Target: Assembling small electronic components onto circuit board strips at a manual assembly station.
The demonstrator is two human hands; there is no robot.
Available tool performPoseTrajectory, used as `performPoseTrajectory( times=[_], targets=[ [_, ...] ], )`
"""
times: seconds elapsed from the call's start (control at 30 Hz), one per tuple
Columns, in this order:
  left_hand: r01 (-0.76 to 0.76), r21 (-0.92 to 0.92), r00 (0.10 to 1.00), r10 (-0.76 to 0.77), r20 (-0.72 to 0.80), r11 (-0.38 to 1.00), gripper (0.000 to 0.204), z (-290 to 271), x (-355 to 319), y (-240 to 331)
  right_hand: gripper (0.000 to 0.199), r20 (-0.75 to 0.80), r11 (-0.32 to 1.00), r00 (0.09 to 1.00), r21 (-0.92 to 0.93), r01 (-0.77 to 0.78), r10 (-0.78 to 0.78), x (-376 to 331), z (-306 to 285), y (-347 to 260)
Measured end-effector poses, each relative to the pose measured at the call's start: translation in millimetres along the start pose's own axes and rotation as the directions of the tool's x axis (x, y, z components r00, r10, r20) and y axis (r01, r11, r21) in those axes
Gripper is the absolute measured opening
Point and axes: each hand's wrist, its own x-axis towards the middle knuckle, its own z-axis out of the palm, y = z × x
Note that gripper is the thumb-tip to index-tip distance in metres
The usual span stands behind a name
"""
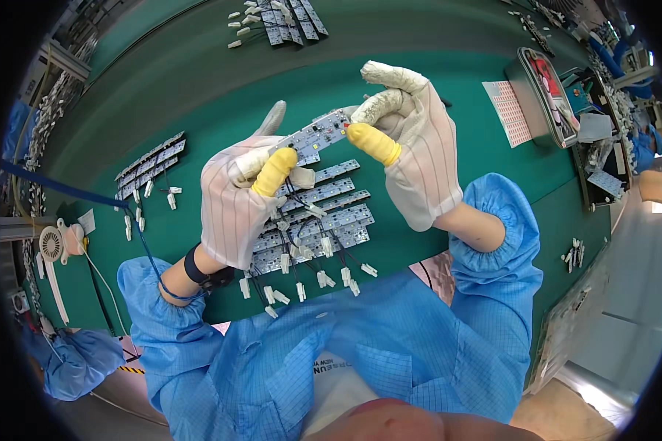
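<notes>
A narrow white LED circuit board (322, 134) with small yellow chips is held up between both hands above the green mat. My left hand (232, 195), in a striped white glove with a yellow thumb cover, pinches its left end. At the right end, my right hand (425, 158), gloved the same way, grips the board between thumb and fingers. A small red spot shows by the right thumb; I cannot make out what it is. Beneath the hands lie several similar boards (346, 218) in a stack, with dark wires and white connectors (326, 246) trailing toward me.
More wired boards lie at the left (151, 163) and far edge (293, 22) of the green mat (463, 272). On the right are a sheet of small red-printed labels (507, 112) and a metal box (544, 99). A blue cord (66, 185) runs to my left wrist. A small fan (51, 242) stands left.
</notes>
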Motion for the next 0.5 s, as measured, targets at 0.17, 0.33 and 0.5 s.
performPoseTrajectory(
  times=[0.17,0.33,0.5],
  targets=[
    [0.083,-0.066,0.996,-0.086,-0.032,0.994,0.015,1.3,2.0,8.0,0.056,0.021,0.999,0.999,-0.029,0.035,-0.035,5.9,-1.2,1.7],
    [-0.011,-0.173,1.000,0.010,-0.003,0.985,0.014,6.1,5.4,7.1,0.067,0.070,0.996,0.997,-0.085,0.035,-0.029,7.8,-8.0,7.9],
    [0.072,-0.043,0.994,-0.068,0.090,0.996,0.014,3.8,6.7,17.1,0.076,0.360,0.822,0.931,0.546,-0.160,-0.057,7.5,-23.2,18.1]
  ],
)
